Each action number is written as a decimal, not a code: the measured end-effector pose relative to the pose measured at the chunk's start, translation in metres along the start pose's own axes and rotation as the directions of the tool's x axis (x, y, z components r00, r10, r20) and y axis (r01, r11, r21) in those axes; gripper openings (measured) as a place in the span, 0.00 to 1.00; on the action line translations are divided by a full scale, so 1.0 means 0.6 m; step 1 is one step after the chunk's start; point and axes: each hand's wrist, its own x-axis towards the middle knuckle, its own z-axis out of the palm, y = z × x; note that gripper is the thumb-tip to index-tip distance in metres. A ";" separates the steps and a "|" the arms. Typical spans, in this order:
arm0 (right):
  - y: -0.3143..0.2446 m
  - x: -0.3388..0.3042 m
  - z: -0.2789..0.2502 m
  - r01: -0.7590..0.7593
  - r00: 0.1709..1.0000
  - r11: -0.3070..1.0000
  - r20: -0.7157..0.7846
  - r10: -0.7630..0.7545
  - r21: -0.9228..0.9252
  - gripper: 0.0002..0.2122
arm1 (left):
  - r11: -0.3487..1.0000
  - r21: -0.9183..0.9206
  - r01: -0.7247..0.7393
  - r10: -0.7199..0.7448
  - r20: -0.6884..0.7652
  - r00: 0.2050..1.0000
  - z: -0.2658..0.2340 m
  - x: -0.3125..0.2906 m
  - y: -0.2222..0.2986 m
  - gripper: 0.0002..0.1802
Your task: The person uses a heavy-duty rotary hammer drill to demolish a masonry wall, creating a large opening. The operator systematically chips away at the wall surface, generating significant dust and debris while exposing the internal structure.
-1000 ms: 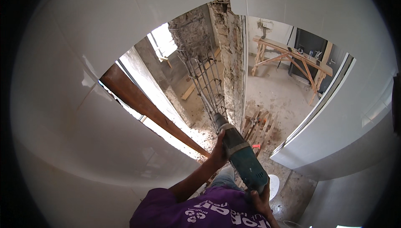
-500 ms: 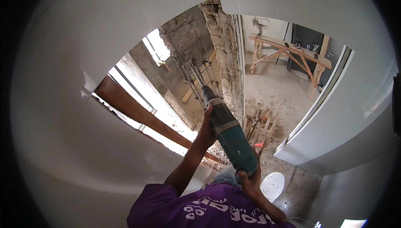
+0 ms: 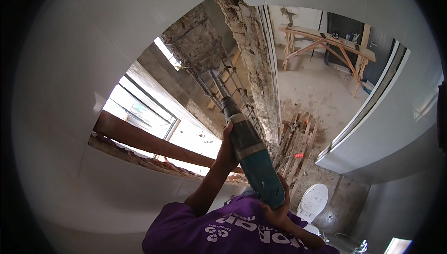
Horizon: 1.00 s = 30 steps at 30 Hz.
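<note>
I hold a teal and black demolition hammer point(image 3: 260, 172) in both hands, tilted up and away from my body. My left hand point(image 3: 226, 150) is wrapped round the dark front barrel, behind the chuck. At the rear end, my right hand point(image 3: 278, 213) grips the hammer, its handle mostly hidden by the fingers and casing. A metal chisel bit point(image 3: 217, 84) runs forward from the chuck to the lower edge of a broken concrete column point(image 3: 193, 40). Bare steel rebar point(image 3: 240, 86) sticks out below that concrete, beside the bit. Whether the tip touches the concrete, I cannot tell.
A rough broken wall edge point(image 3: 251, 44) stands right of the rebar. At the left, a brown wooden beam point(image 3: 149, 142) crosses a bright opening. A wooden trestle bench point(image 3: 326, 44) stands farther back, with wooden slats point(image 3: 298, 147) on the floor and a white toilet point(image 3: 313, 200) near me.
The view has shifted, showing more of the toilet, the slats and the left opening. Both hands keep their hold on the hammer, and its bit now appears nearer the concrete's lower edge.
</note>
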 end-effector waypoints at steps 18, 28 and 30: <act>-0.006 0.020 -0.003 0.011 0.999 1.000 -0.030 -0.011 0.023 0.43 | 1.000 -0.001 0.023 -0.023 -0.041 0.999 0.006 0.016 0.006 0.33; -0.063 0.053 -0.018 0.024 0.998 0.995 -0.049 -0.028 -0.093 0.42 | 0.997 -0.071 0.016 -0.018 -0.029 0.999 0.043 0.025 0.016 0.31; -0.080 0.064 -0.029 -0.009 1.000 0.996 -0.023 0.007 -0.090 0.42 | 0.995 -0.101 0.023 -0.022 0.012 1.000 0.047 0.028 0.017 0.31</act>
